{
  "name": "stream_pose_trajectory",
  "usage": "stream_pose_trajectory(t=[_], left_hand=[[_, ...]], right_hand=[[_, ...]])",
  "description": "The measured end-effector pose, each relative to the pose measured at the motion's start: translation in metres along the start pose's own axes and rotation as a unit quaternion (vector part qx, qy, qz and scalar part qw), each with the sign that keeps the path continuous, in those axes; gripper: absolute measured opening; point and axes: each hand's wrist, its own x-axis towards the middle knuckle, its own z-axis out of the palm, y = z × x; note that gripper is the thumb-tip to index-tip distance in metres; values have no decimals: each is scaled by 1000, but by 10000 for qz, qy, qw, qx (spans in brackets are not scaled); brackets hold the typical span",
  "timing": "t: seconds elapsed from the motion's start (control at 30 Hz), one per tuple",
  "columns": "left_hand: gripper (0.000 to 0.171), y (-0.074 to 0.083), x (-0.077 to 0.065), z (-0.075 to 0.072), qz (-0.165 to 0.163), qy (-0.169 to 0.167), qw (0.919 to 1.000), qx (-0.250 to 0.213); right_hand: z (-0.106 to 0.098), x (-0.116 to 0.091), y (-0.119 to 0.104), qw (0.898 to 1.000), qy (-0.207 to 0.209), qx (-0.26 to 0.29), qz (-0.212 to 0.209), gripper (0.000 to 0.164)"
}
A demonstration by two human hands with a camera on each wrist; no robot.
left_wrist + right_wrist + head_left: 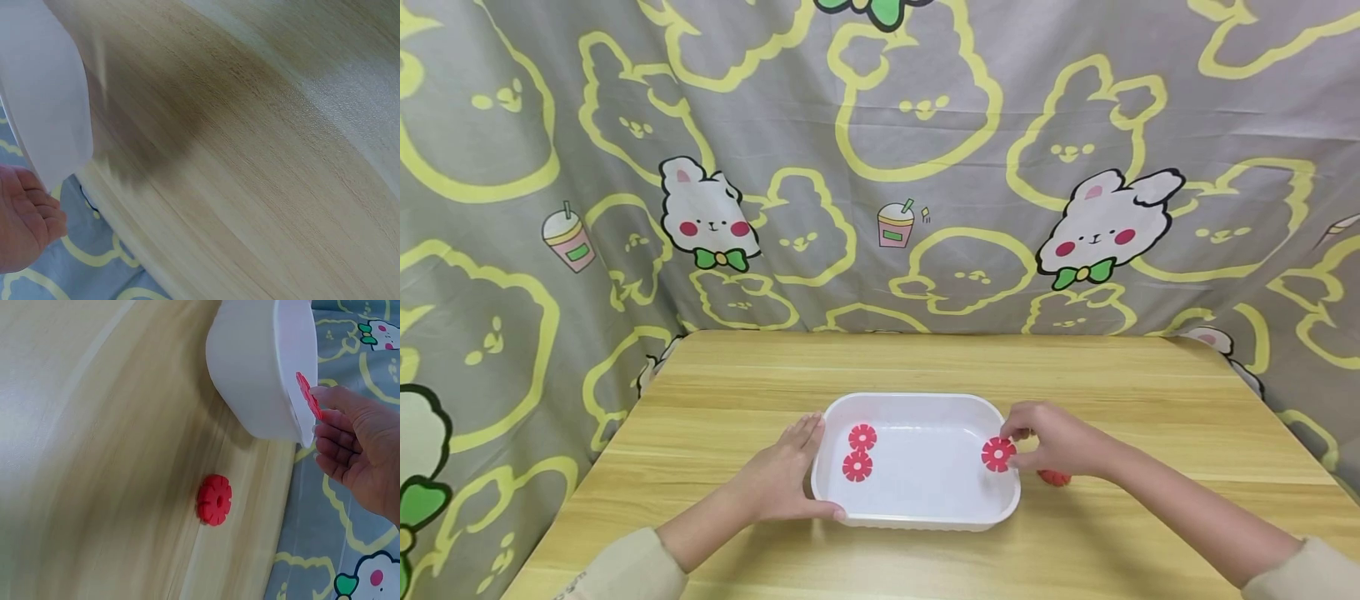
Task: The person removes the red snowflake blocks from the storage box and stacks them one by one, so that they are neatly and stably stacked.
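A white plastic tray [925, 521] sits on the table, two red notched discs with pale centres lying inside at its left: a far disc [862, 437] and a near disc [857, 467]. Against the tray's left side rests my left hand [786, 475], fingers along the outer wall and thumb at the near rim corner. My right hand [1052, 437] pinches another red notched disc [998, 455] between thumb and fingers, over the tray's right end. In the right wrist view that disc [308, 395] appears nearly edge-on at the rim. Outside the tray, below the right hand, lies a small red stack of discs [214, 500].
The light wood-grain table [760, 367] extends around the tray. Behind and beside it hangs a grey curtain [805, 125] with yellow outlines and white cartoon rabbits.
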Motion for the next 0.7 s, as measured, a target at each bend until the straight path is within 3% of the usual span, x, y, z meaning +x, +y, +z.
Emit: stream_pose_trajectory(t=[0.53, 0.7], left_hand=[[118, -1, 0, 2, 67, 83, 9999, 92], [119, -1, 0, 1, 33, 70, 9999, 74]], right_hand=[[-7, -32, 18, 9989, 424, -37, 194, 20], [-4, -41, 29, 9970, 756, -151, -8, 20]])
